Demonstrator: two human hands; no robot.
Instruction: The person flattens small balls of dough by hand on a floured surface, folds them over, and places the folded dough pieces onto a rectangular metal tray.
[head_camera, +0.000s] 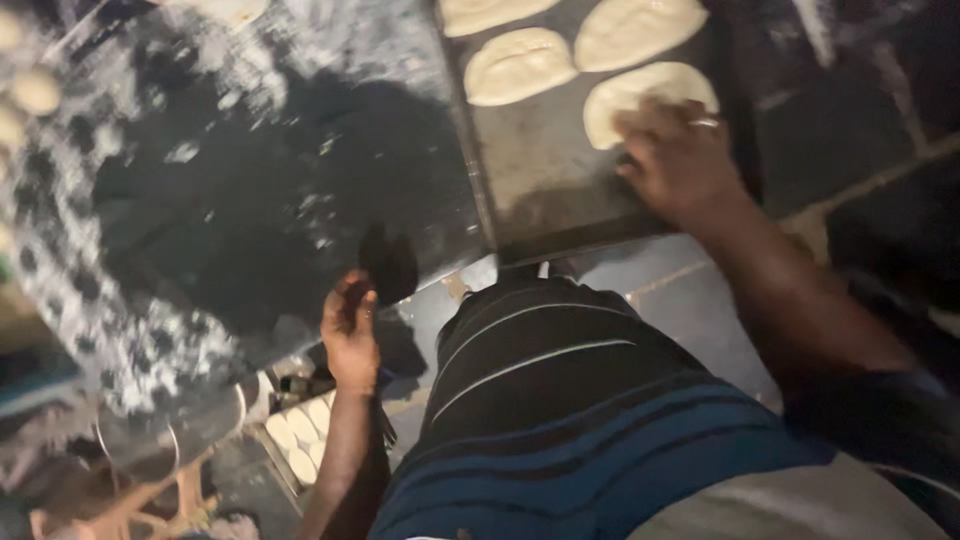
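- While the far-left edge blurs out, pale dough balls (36, 90) show there in a loose line along the floured tabletop (200, 200), dusted white so nothing sticks.
- Down low, beneath the tabletop's edge, sits a tray of small pale pieces (300, 440), tucked under and out of the working area.
- Now the left hand (350, 335): it hangs at the near edge of the tabletop, fingers curled closed around the handle of a dark flat scraper (388, 262), blade pointing up over the surface, parked rather than cutting.
- Moving right, a dark baking tray (540, 170) lies flat beside the floured patch, its near half bare.
- On its far half lie flattened oval dough pieces (520, 65), set in rows with gaps between, seemingly so that they do not merge.
- Rightmost, the right hand (680, 160), a ring on one finger, presses down flat with fingers spread on the nearest dough oval (630, 95), at the tray's right side; it grips nothing, just pushes the piece into place.
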